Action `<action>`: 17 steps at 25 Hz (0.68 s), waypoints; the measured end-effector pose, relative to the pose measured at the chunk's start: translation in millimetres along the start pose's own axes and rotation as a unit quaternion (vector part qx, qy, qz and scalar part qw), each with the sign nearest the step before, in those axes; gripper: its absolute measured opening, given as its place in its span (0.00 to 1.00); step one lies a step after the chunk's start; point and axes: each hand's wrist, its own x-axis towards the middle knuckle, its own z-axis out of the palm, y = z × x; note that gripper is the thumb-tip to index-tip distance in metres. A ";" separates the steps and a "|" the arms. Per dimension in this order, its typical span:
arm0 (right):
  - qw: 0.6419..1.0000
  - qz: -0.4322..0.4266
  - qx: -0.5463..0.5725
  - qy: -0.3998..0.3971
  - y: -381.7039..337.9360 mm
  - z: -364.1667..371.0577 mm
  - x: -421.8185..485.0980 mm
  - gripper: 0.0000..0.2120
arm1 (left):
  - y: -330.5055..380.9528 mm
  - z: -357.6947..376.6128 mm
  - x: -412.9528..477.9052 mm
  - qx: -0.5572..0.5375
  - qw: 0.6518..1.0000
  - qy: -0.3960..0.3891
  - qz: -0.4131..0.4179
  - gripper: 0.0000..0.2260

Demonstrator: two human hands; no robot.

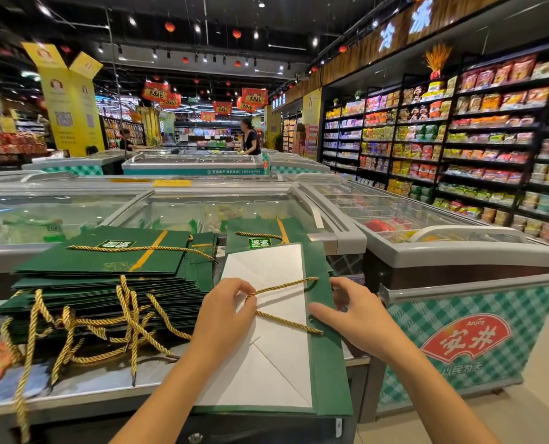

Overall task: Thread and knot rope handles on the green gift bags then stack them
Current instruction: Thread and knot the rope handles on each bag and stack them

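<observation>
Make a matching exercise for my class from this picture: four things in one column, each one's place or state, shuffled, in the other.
Column A
1. left hand
2. right hand
3. stack of green bags
4. chest freezer

Column B
a. lies left of both hands
b. pinches the gold rope
c. stands at the right, checked front
d. holds the flat bag by its green edge

Pairs: 1-b, 2-d, 3-a, 4-c

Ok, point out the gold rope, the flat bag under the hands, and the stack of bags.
gold rope (282, 286): head view, upper strand.
flat bag (327, 363): head view, green folded edge.
stack of bags (106, 254): head view, top bag's face.
</observation>
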 end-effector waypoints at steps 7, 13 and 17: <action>0.944 0.017 0.322 0.068 -26.3 -12.8 -0.1 0.16 | 20.5 -32.2 5.0 -0.008 0.998 0.060 0.024 0.15; 0.916 -0.036 0.377 0.132 -52.4 -29.4 7.8 0.13 | 40.2 -69.6 28.0 -0.094 0.987 0.036 -0.125 0.11; 0.928 -0.061 0.312 0.195 -58.8 -32.1 16.2 0.10 | 53.4 -83.5 38.0 -0.184 0.970 0.057 -0.146 0.07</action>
